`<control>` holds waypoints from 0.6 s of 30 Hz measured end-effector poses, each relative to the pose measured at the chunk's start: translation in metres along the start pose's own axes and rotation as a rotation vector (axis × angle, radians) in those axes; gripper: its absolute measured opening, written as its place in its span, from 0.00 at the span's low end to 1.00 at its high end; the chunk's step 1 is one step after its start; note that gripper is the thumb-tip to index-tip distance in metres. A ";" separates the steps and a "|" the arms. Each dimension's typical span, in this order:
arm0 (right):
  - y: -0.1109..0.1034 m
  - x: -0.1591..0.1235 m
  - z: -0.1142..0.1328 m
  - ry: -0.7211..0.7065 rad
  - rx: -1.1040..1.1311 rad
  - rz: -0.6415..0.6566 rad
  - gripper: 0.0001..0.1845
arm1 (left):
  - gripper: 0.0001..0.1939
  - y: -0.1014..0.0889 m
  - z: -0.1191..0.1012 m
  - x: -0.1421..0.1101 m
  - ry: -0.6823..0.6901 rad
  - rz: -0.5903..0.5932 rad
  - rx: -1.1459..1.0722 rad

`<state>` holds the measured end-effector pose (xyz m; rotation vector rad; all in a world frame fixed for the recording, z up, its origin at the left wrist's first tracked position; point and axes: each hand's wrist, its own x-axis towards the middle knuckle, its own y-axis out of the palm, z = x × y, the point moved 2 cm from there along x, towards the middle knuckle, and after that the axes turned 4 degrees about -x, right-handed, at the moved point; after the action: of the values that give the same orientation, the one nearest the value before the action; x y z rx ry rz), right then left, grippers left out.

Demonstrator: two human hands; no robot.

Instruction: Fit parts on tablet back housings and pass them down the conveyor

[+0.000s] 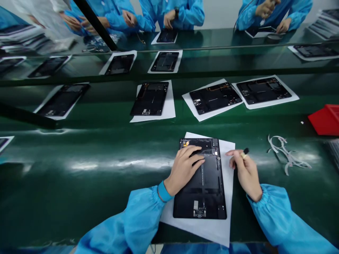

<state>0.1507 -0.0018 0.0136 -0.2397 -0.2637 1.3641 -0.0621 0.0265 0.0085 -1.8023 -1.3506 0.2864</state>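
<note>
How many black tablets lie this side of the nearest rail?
6 tablets: one under the left hand; three beyond: left, middle, right; one farther left; one cut off at left edge. Others may be hidden.

Your sleeves (127, 218) are bright sky blue, and the wristband (164, 192) is a deeper teal blue. The tablet housing (188, 197) before you is black, with a pale broken line (202, 176) down its middle, a light grey rectangle (196, 205) low down and an orange-yellow patch (186, 144) at upper left. Your paper sheet (212, 229) is white, the workbench (79, 197) dark green with pale glossy streaks, the bin (324, 120) red, the curled strips (292, 162) white, your small tool (244, 153) cream and black.
</note>
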 end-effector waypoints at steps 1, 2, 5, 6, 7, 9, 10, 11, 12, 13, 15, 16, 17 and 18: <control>0.003 -0.005 0.005 -0.011 -0.081 0.039 0.14 | 0.05 -0.004 -0.005 -0.001 -0.025 -0.053 -0.066; 0.006 -0.010 0.011 -0.037 -0.147 0.093 0.12 | 0.04 -0.009 -0.011 -0.003 -0.053 -0.094 -0.147; 0.021 -0.031 0.030 -0.240 -0.229 0.303 0.13 | 0.04 -0.029 -0.034 -0.020 -0.100 -0.086 -0.422; 0.025 -0.038 0.036 -0.342 -0.230 0.352 0.14 | 0.04 -0.036 -0.042 -0.028 -0.104 -0.051 -0.497; 0.029 -0.045 0.042 -0.450 -0.232 0.373 0.14 | 0.04 -0.042 -0.049 -0.038 -0.112 -0.017 -0.557; 0.033 -0.055 0.050 -0.650 -0.274 0.348 0.14 | 0.03 -0.051 -0.060 -0.058 -0.167 0.016 -0.649; 0.034 -0.060 0.053 -0.733 -0.316 0.320 0.14 | 0.03 -0.053 -0.064 -0.068 -0.225 0.018 -0.690; 0.034 -0.064 0.055 -0.799 -0.363 0.298 0.15 | 0.04 -0.053 -0.065 -0.077 -0.308 0.013 -0.733; 0.033 -0.068 0.056 -0.849 -0.404 0.287 0.15 | 0.04 -0.051 -0.066 -0.085 -0.411 0.003 -0.782; 0.032 -0.071 0.056 -0.880 -0.427 0.285 0.15 | 0.05 -0.048 -0.066 -0.091 -0.521 -0.010 -0.841; 0.029 -0.077 0.057 -0.875 -0.424 0.293 0.14 | 0.13 -0.040 -0.065 -0.100 -0.721 -0.015 -0.977; 0.026 -0.080 0.058 -0.841 -0.414 0.304 0.15 | 0.15 -0.036 -0.065 -0.101 -0.788 0.002 -1.038; 0.023 -0.083 0.058 -0.798 -0.406 0.316 0.16 | 0.16 -0.032 -0.065 -0.101 -0.826 0.031 -1.084; 0.020 -0.086 0.059 -0.753 -0.410 0.334 0.16 | 0.15 -0.029 -0.065 -0.100 -0.840 0.065 -1.109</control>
<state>0.0968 -0.0813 0.0589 -0.0989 -1.1805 1.6828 -0.0805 -0.0906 0.0405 -2.7993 -2.3240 0.3908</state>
